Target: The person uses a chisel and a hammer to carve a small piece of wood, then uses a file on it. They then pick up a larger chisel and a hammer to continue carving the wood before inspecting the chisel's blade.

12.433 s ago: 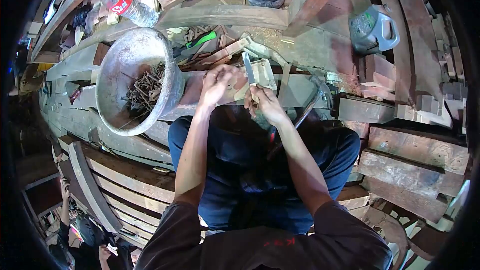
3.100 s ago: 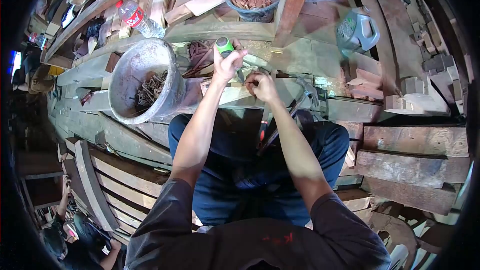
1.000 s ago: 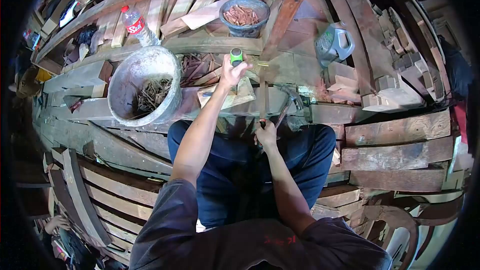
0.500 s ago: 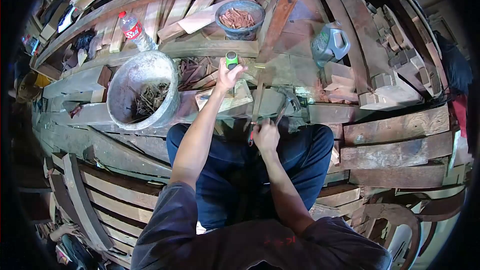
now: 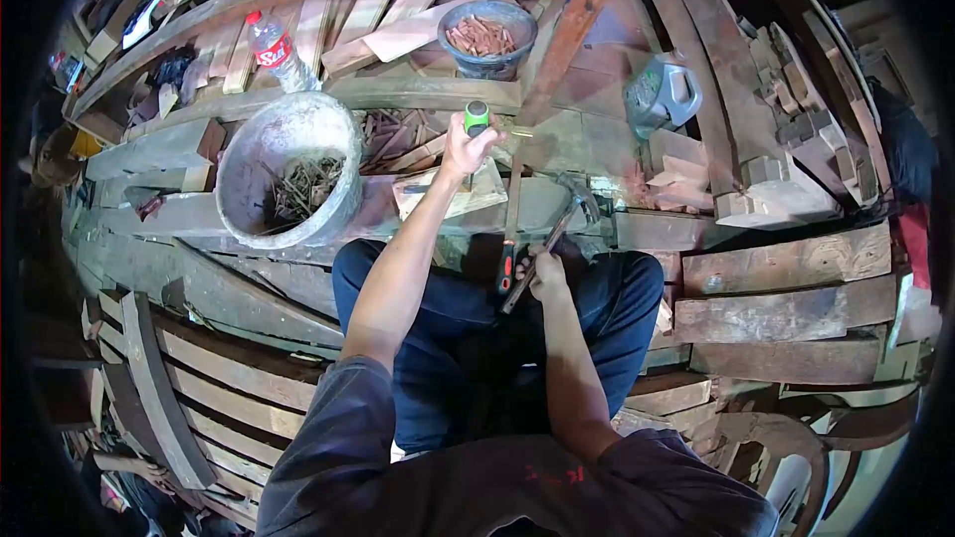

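The left hand (image 5: 468,148) grips a green-handled tool (image 5: 477,116), the right hand (image 5: 548,276) a hammer (image 5: 558,228).

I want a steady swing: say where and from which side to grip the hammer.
Likely best: grip the hammer by its lower handle from the right, where the right hand is. The handle slants toward the lap, head at the far end, and an orange-and-black grip sits close on the left, leaving less room there.
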Action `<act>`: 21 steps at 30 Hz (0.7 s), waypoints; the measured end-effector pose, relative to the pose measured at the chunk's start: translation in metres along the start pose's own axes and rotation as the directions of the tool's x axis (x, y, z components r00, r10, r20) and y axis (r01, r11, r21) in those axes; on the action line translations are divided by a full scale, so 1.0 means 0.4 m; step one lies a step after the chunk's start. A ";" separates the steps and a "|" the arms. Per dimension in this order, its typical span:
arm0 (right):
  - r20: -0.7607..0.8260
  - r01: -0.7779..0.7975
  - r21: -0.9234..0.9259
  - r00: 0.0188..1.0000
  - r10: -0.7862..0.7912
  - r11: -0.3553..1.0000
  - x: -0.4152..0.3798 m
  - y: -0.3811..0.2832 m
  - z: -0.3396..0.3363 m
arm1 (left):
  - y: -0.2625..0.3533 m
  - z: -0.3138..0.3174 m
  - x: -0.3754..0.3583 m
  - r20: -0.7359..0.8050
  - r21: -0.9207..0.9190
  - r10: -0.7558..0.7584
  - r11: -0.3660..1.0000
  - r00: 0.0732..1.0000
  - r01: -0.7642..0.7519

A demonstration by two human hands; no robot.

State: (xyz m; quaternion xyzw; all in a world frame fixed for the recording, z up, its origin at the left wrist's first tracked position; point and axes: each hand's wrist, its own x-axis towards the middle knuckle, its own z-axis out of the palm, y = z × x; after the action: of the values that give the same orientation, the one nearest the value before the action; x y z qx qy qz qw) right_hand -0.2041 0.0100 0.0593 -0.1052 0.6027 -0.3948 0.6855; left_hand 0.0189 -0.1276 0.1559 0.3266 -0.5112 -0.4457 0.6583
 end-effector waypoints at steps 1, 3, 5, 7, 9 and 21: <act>0.029 -0.019 0.129 0.999 0.016 0.992 -0.024 -0.020 0.017 | -0.011 -0.008 -0.002 -0.022 -0.018 -0.010 1.000 1.000 0.009; 0.089 0.110 0.205 0.987 -0.131 0.973 -0.015 -0.032 0.005 | -0.028 -0.012 0.002 -0.057 -0.058 -0.025 0.998 0.998 0.022; 0.012 0.156 0.118 0.987 -0.159 0.981 -0.036 -0.074 -0.009 | -0.035 -0.016 0.001 -0.050 -0.070 -0.023 0.997 0.999 0.020; -0.090 0.163 -0.019 0.982 -0.164 0.986 -0.106 -0.111 0.012 | -0.034 -0.017 -0.001 -0.042 -0.075 0.011 0.997 0.999 -0.014; 0.006 0.184 -0.175 0.983 -0.186 0.967 -0.188 -0.156 0.014 | -0.023 -0.019 -0.002 -0.034 0.015 0.032 0.999 0.999 -0.032; 0.532 0.704 -0.703 0.432 -0.729 -0.096 -0.555 -0.415 0.208 | -0.009 -0.016 0.002 0.018 0.128 0.044 0.991 0.999 -0.046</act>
State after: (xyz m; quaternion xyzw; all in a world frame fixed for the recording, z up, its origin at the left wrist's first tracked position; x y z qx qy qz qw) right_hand -0.1887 0.0200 0.3483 -0.7395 0.5599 -0.3222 0.1891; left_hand 0.0243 -0.1299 0.1511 0.3532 -0.5509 -0.3993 0.6421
